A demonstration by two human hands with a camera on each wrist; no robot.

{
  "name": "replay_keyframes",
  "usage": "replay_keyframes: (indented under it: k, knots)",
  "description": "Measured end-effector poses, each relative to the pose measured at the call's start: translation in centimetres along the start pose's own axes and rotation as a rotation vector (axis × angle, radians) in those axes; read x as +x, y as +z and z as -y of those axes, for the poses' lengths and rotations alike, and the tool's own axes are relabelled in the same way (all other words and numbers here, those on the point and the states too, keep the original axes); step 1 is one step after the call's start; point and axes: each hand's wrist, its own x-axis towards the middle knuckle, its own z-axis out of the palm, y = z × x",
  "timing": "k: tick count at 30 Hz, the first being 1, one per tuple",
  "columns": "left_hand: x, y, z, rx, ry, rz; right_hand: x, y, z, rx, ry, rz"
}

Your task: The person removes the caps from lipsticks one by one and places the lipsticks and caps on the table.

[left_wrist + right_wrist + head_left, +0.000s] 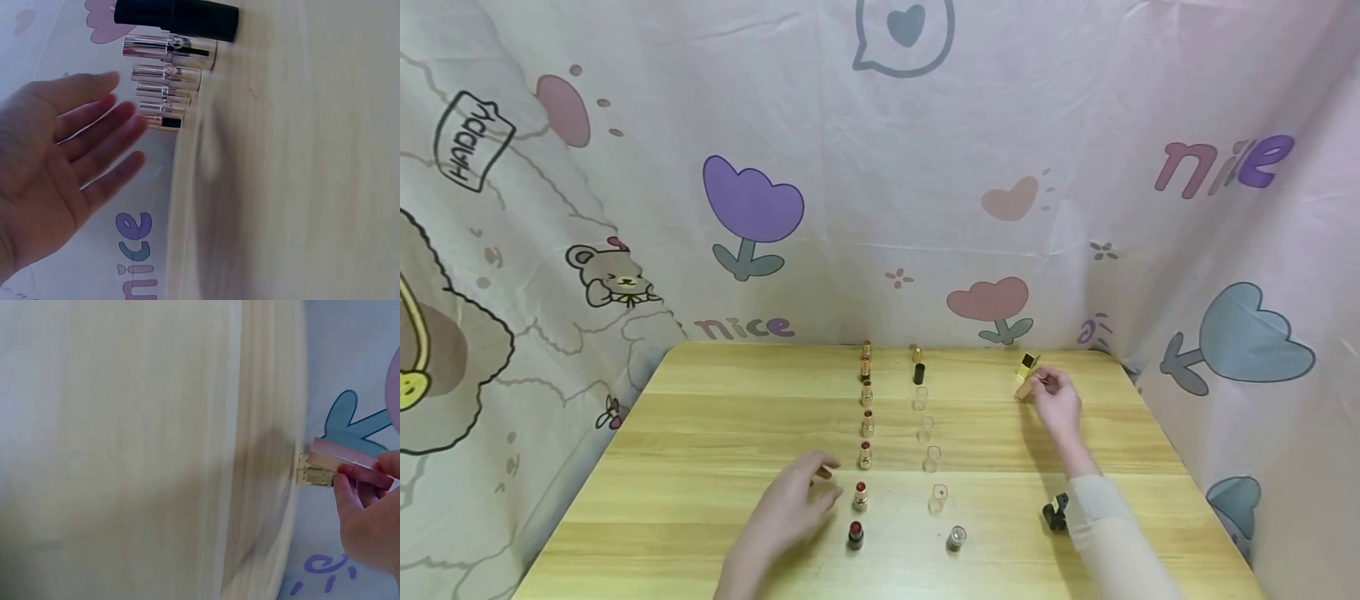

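Observation:
My right hand [1058,410] pinches a pinkish rose-gold rectangular lipstick tube [352,464] between thumb and fingers, at the far right of the table. Just behind it stands a gold, square-topped tube [1028,364], partly covered in the right wrist view. My left hand [790,504], fingers loosely spread, hovers left of a row of uncapped lipsticks. Nearest to it are a gold lipstick with red tip [861,497] and, closer to the front, a black lipstick [856,535]. The left wrist view shows the palm empty beside the black tube [178,17] and several shiny gold ones.
Right of the lipsticks runs a row of caps: clear caps [938,498], a black cap [919,373], a gold cap [917,354] and a greyish clear-topped cap [957,538]. Black objects [1056,512] lie beside the right sleeve. A printed curtain [880,167] hangs behind the wooden table [700,433].

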Motion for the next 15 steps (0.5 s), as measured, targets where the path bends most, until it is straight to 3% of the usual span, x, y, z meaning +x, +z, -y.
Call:
replay_keyframes:
  k: [6, 15]
  knots:
    - [1.7, 0.0, -0.8, -0.059, 0.032, -0.124, -1.0, 0.4, 1.0, 0.12, 0.009, 0.025]
    - [5.2, -0.3, -2.2, -0.162, 0.071, -0.142, -2.6, 1.7, 3.5, 0.289, -0.004, 0.074]
